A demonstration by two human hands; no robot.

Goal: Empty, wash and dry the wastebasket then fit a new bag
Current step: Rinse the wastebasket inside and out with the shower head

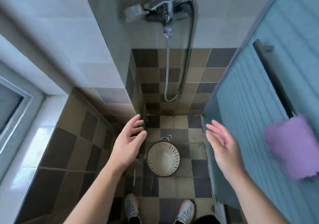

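1. Two big surfaces frame the scene: the checkered brown-and-grey tiled floor (174, 185) of a shower stall, and on the right a ribbed, frosted blue-green glass door (255, 92) with a dark vertical handle (274, 78).
2. A fluffy purple towel (293, 147) hangs at the lower end of that handle, just beside the right hand.
3. On the far wall a chrome shower mixer tap (164, 8) sits high up, its metal hose (168, 72) looping down toward the floor.
4. The round cream plastic wastebasket with a dark rim and slotted sides (163, 159) stands upright on the floor, mouth up, no bag or rubbish visible inside; its axis runs straight up toward the camera. It appears emptied, so washing is probably the step in hand.
5. The left hand (128, 146) and right hand (222, 147) are both held out with fingers spread and relaxed, holding nothing.
6. The basket lies below and between the hands, well apart from both. The left hand looks nearer to its rim, so it would likely reach it first; the tap is beyond and above both.
7. A small floor drain (166, 138) sits just beyond the basket's far rim.
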